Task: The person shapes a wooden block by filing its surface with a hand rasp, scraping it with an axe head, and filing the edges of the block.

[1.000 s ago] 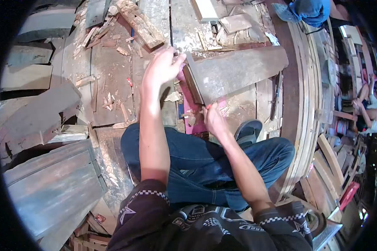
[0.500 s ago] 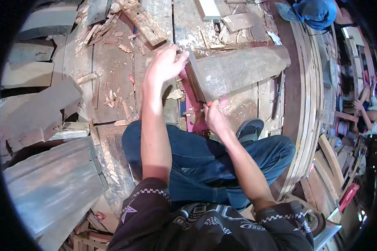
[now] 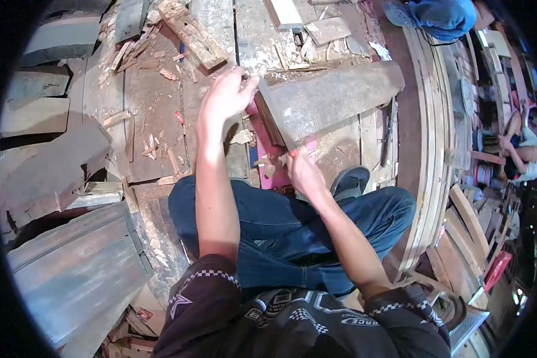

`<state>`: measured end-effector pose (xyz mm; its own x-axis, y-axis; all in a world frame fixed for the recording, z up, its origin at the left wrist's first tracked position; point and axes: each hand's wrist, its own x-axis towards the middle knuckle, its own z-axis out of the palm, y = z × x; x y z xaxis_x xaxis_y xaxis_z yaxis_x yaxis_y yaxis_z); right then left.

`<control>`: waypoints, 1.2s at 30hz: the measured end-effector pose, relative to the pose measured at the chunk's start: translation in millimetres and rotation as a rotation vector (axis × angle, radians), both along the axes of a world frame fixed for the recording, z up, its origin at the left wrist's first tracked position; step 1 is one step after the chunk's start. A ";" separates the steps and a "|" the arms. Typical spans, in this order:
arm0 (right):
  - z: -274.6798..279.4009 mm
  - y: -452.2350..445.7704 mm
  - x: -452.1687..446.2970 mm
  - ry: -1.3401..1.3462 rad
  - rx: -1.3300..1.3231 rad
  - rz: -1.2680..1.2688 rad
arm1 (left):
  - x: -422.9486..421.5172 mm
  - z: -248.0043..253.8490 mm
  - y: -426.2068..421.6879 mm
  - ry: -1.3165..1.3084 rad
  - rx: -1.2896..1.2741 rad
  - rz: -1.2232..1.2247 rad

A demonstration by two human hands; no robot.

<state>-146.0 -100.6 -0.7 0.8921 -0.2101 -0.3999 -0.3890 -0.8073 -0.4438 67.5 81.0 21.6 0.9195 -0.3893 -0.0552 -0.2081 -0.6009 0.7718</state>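
A narrow dark wooden piece (image 3: 269,119) stands on edge between my hands, slanting from upper left to lower right. My left hand (image 3: 227,98) is closed on its far end, thumb on the near side. My right hand (image 3: 307,174) is closed at its near end around a small tool with a red-orange part (image 3: 293,153); the fingers hide most of this tool, so its kind is unclear. Under the wooden piece lies a pink sheet (image 3: 268,176) with chips on it. A wide tapered plank (image 3: 340,95) lies flat against the piece's right side.
A splintered wood block (image 3: 194,36) lies ahead, with scattered chips around it. Several boards (image 3: 71,268) are piled on the left. Long stacked planks (image 3: 426,143) run along the right. A person in blue (image 3: 441,18) is at upper right; another person (image 3: 522,149) sits farther right.
The whole view has shifted slightly left. My right hand stays at the near end of the wooden piece, and my left hand keeps its hold on the far end.
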 end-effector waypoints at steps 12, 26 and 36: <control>4.6 4.2 15.6 0.001 -0.073 -0.027 | -4.3 8.0 -6.4 -0.026 0.005 0.039; -6.0 -10.8 -7.1 -0.041 -0.055 0.040 | -2.1 1.5 -1.8 0.086 0.011 0.037; -52.8 -17.4 -24.2 0.090 0.154 -0.036 | -1.3 8.6 7.1 -0.025 0.053 0.049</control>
<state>-170.2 -118.0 -53.5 0.8441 -0.1716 -0.5079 -0.4606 -0.7170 -0.5232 66.2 88.1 30.2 0.9388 -0.3408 -0.0509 -0.1964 -0.6506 0.7336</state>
